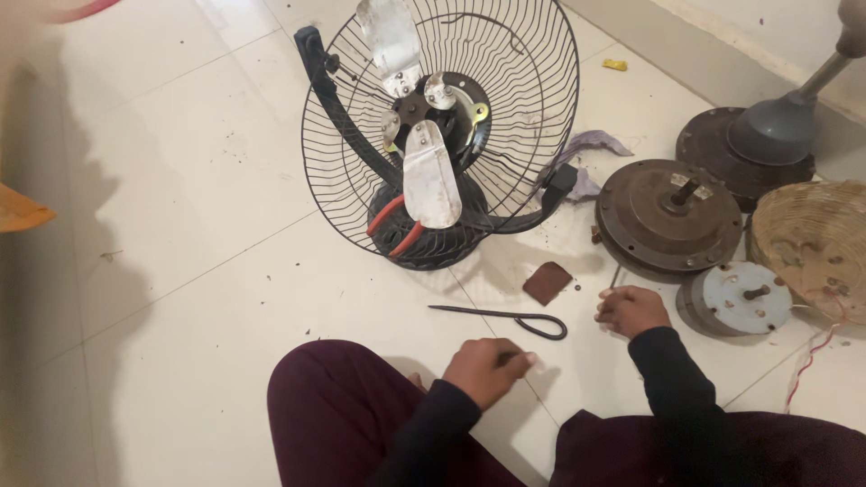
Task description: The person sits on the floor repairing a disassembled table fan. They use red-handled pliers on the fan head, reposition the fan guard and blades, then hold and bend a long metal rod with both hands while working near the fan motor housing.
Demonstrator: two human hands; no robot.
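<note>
Right hand (pixel 631 310), as I see it from the head camera, rests on the tiled floor (pixel 180 271) with its fingers curled shut, pinching something too small for me to make out. Just left of it lies a brown square pad (pixel 547 282), and a small dark rod (pixel 614 276) lies just beyond its knuckles. Left hand (pixel 487 368) is closed in a loose fist over a small dark object I cannot name, above my knee. Between the two hands, slightly farther out, a black metal tool with a looped end (pixel 505 317) lies flat on the tile, touching neither. Beyond it stands a fan cage (pixel 505 108) with metal blades (pixel 431 180), tilted on its motor housing. Close to the right hand sit a rusty round motor casing (pixel 667 216) and a pale disc with a shaft (pixel 740 298); a woven basket (pixel 812 243) and a grey fan base (pixel 767 135) are farther right.
</note>
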